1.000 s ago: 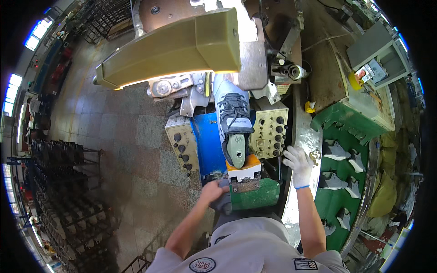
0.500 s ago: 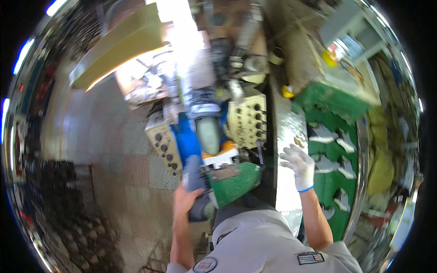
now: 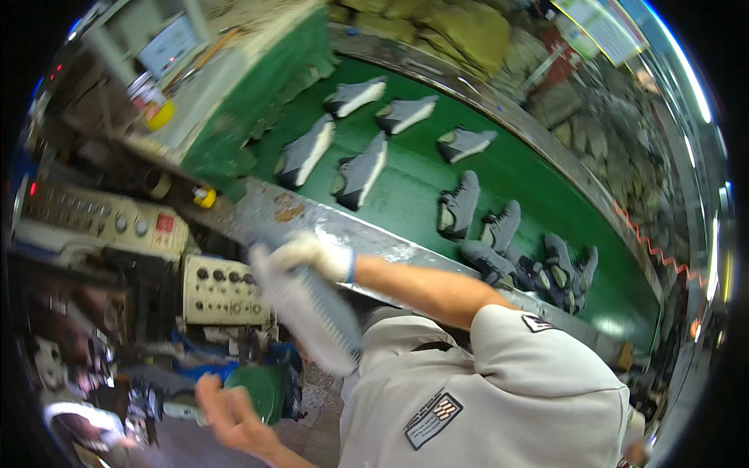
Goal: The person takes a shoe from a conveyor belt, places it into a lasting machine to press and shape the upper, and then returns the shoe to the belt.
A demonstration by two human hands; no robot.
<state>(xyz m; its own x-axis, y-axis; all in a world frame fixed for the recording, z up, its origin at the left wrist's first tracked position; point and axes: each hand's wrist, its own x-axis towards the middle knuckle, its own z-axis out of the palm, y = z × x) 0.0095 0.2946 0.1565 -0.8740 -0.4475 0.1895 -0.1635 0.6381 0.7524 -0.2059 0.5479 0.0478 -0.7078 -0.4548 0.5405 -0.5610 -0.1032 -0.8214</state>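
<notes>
My right hand (image 3: 314,257), in a white glove, grips a grey shoe upper (image 3: 316,320) with a whitish lower band. The shoe is smeared by motion and hangs slantwise in front of my shirt, toe end hidden or blurred. My bare left hand (image 3: 232,415) is lower left, fingers apart and empty, beside a green rounded pad (image 3: 257,390) on the machine. Beyond my right forearm lies a green conveyor belt (image 3: 406,171). Several grey shoe uppers (image 3: 364,173) rest on it, some on their sides with pale bottoms showing.
A metal ledge (image 3: 367,247) runs along the belt's near side. Left of it stands a machine with a cream knob panel (image 3: 226,292). A yellow tape roll (image 3: 204,196) sits by the ledge, below a green-draped bench (image 3: 257,101). Sacks (image 3: 460,35) lie beyond the belt.
The view has swung right, toward the belt. My left hand, earlier around a dark shoe, is now empty. My right hand, earlier empty over the ledge, now holds a grey shoe upper.
</notes>
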